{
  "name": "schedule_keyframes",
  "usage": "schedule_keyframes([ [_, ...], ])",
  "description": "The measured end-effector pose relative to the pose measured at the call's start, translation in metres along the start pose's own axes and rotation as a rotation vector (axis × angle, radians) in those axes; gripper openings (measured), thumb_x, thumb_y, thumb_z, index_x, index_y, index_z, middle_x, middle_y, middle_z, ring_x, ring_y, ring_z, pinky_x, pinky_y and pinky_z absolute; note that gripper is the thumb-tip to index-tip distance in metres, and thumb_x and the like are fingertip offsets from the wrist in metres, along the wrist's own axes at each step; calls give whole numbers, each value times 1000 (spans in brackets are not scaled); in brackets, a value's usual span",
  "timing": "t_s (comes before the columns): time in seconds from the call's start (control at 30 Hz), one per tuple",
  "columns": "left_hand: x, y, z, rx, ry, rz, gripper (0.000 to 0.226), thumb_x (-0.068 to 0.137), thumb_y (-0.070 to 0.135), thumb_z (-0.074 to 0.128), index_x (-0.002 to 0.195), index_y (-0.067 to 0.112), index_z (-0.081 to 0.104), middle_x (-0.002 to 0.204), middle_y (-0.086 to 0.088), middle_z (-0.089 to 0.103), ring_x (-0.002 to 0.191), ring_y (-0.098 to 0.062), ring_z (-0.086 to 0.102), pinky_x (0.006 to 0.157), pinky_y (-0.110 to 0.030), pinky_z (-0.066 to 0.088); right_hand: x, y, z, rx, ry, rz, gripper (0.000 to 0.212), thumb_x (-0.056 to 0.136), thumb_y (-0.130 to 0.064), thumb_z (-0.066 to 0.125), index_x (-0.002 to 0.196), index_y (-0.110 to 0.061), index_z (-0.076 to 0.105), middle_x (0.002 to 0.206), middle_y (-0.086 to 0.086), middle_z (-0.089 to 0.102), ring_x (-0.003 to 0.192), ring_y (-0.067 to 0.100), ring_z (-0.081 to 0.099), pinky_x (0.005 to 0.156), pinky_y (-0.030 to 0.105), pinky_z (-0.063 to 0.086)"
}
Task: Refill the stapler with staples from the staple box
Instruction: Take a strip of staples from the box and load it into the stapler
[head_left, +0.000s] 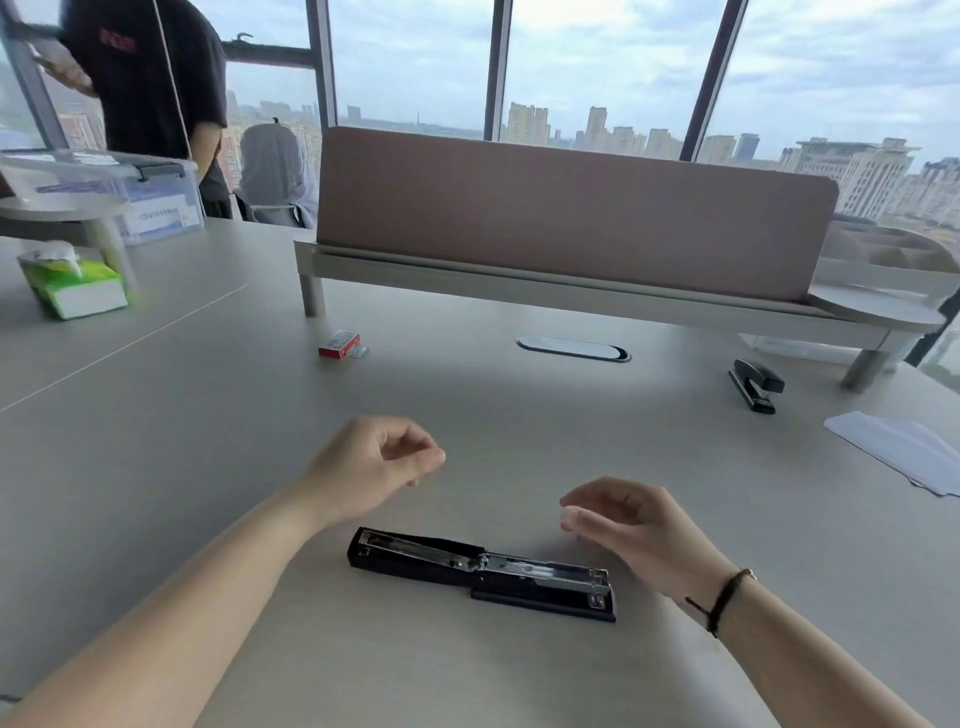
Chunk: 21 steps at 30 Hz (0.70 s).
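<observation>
**Two staplers, one staple box, two empty hands**

One green tissue pack (72, 287) sits far left. One red staple box (340, 345) lies mid-desk. The left hand (370, 466) hovers loosely curled, holding nothing. One stapler (480, 571) lies flat and opened out just below both hands. The right hand (628, 519) hovers half-curled, empty. A second stapler (755, 385) rests far right, beside one paper stack (901, 451).
</observation>
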<state>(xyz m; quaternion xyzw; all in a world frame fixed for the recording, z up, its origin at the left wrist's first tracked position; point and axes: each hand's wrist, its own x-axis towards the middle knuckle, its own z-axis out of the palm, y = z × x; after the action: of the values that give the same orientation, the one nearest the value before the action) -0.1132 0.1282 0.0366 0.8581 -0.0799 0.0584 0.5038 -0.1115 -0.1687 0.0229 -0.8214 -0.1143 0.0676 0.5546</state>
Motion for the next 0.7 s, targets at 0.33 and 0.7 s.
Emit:
schedule_keyframes([
  [0.33,71,-44,-13,-254,504,-181,21,91,15,67,71,18,73,57,5,67,48,-7,55,57,-27,48,142,-49,89,-218,-93,48,29,80,-36,78,105,-24,70,100,-1,69,68,15,61,52,23,46],
  [0.7,89,-75,-34,-491,816,-305,18,93,18,60,78,17,70,63,4,65,56,-15,57,57,-28,47,300,-55,199,-523,13,-67,60,77,-49,73,131,-30,56,127,-2,63,125,23,49,103,38,40],
])
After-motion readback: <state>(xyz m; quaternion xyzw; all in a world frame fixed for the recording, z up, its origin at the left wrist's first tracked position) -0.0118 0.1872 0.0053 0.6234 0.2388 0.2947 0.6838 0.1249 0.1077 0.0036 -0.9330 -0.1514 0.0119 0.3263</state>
